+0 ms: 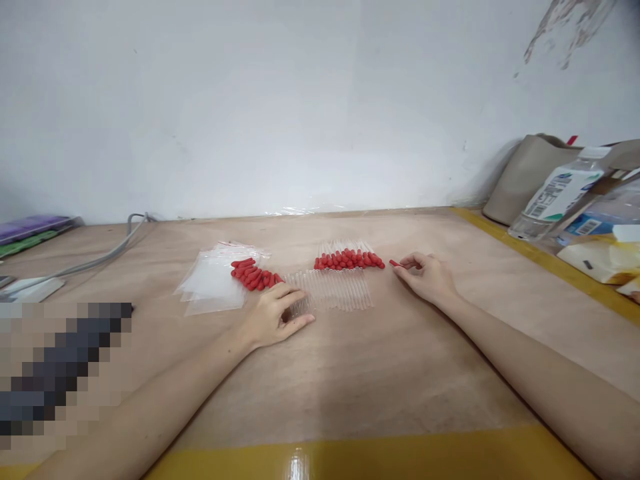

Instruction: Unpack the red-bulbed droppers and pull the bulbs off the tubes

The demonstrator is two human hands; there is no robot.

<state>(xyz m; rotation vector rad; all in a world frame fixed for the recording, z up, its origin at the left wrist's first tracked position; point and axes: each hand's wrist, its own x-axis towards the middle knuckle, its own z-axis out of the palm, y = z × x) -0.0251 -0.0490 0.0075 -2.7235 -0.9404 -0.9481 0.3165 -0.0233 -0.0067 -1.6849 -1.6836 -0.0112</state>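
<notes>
My right hand (429, 279) pinches a small red rubber bulb (395, 263) between thumb and fingertips, just above the table. To its left lies a row of red bulbs (347, 259), with thin clear tubes (343, 245) reaching away behind them. A second row of clear tubes (345, 290) lies side by side in front. My left hand (277, 312) rests at the left end of this front row, thumb and fingers apart, partly covering the tubes. Just beyond its knuckles is a loose pile of red bulbs (254, 275), partly lying on clear plastic bags (213, 283).
A grey cable (107, 257) crosses the table's left side near a purple and green package (35, 233). At right stand a plastic bottle (560, 193), a beige container (517, 177) and a yellow-white packet (595, 257). Yellow tape (350, 460) borders the front edge.
</notes>
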